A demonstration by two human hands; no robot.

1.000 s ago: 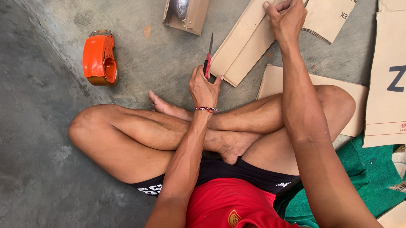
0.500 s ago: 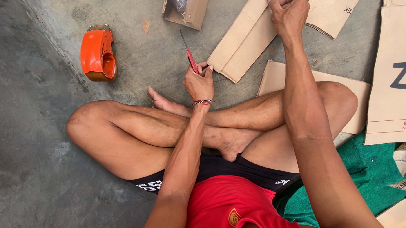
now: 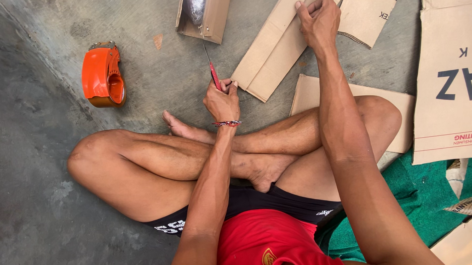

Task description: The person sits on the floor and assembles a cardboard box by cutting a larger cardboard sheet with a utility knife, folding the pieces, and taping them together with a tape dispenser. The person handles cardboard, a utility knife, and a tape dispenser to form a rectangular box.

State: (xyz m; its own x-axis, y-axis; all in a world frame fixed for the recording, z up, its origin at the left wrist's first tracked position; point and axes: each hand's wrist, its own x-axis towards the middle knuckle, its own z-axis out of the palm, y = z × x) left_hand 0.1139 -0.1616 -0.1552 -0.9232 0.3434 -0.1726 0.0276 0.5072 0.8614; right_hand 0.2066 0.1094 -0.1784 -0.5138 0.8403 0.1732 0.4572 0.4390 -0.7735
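Concrete floor; cardboard strip (image 3: 281,42) top cut off.

The floor (image 3: 45,194) was rough, matt concrete. The tape dispenser (image 3: 103,75) looked like glossy orange plastic. The cutter (image 3: 213,71) had a red plastic handle and a thin metal blade. The cardboard strip (image 3: 273,50) was matt brown paperboard. The mat (image 3: 416,201) was green fuzzy cloth.
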